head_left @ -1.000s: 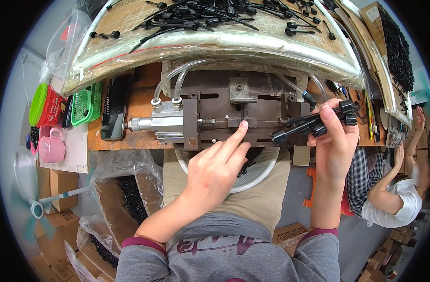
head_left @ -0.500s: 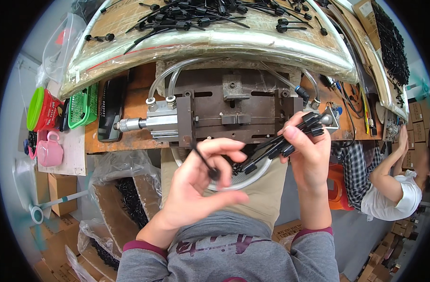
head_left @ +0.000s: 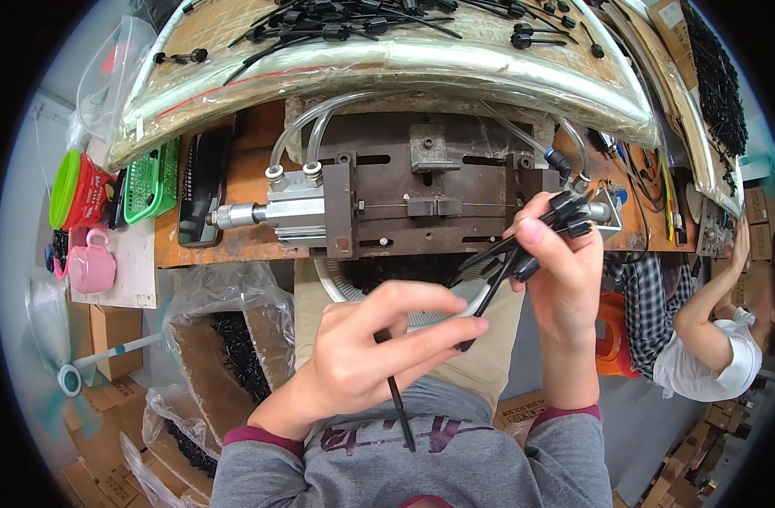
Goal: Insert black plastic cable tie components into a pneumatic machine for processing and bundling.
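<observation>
My right hand (head_left: 561,271) is closed around a bunch of thin black plastic rods with ribbed knobs (head_left: 567,212), held in front of the right end of a metal clamping fixture (head_left: 387,229). My left hand (head_left: 353,351) is over my lap, its fingertips closing around the lower end of one rod (head_left: 494,296) from that bunch. Another black rod (head_left: 401,415) sticks out below the left hand, caught among its fingers; its upper part is hidden. Between the fixture's jaws lies a small metal block (head_left: 434,207). Under the fixture's front edge, a white-rimmed basket (head_left: 328,284) holds dark pieces.
Behind the fixture, a plastic-wrapped tray (head_left: 387,72) carries many black rods. Clear air hoses (head_left: 298,127) loop to the cylinders. A green basket (head_left: 153,190) and pink cup (head_left: 93,262) stand left. Boxes of black parts (head_left: 209,364) sit lower left. Another person (head_left: 713,347) sits at right.
My left hand has moved right and its fingers have closed in on the bunch's lower end. The rod at that hand has swung to hang toward me. The right hand has hardly moved.
</observation>
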Demonstrator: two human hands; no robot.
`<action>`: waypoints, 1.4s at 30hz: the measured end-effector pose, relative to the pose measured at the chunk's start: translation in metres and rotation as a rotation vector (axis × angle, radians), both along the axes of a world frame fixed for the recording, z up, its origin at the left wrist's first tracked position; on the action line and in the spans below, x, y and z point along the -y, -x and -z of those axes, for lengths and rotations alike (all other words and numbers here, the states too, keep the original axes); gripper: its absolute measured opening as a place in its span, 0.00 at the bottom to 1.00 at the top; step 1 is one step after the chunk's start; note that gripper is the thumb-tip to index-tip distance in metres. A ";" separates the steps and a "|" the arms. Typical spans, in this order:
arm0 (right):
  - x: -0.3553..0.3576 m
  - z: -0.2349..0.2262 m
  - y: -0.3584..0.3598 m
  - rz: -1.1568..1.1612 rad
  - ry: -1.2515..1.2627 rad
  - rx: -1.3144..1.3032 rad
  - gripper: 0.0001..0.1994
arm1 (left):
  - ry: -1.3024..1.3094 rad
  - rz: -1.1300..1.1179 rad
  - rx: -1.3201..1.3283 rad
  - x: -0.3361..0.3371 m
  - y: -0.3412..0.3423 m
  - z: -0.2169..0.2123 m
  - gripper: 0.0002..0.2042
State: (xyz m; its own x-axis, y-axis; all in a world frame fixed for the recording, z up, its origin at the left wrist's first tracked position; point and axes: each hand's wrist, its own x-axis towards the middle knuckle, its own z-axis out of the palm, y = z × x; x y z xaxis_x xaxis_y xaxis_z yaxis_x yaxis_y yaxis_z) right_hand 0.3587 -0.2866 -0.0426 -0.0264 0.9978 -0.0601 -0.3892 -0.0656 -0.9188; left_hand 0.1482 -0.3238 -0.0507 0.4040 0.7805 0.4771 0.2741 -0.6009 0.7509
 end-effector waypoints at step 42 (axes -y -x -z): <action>0.012 0.036 -0.007 0.405 -0.857 1.084 0.12 | -0.037 -0.266 -0.330 -0.011 -0.009 0.035 0.18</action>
State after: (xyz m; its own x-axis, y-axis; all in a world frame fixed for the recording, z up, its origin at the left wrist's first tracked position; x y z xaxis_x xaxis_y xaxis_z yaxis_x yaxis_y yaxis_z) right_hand 0.3655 -0.2990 -0.0790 -0.0683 0.6640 0.7447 0.6566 0.5919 -0.4675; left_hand 0.1575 -0.3129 -0.0852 0.3266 0.8629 0.3857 0.6453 -0.5017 0.5761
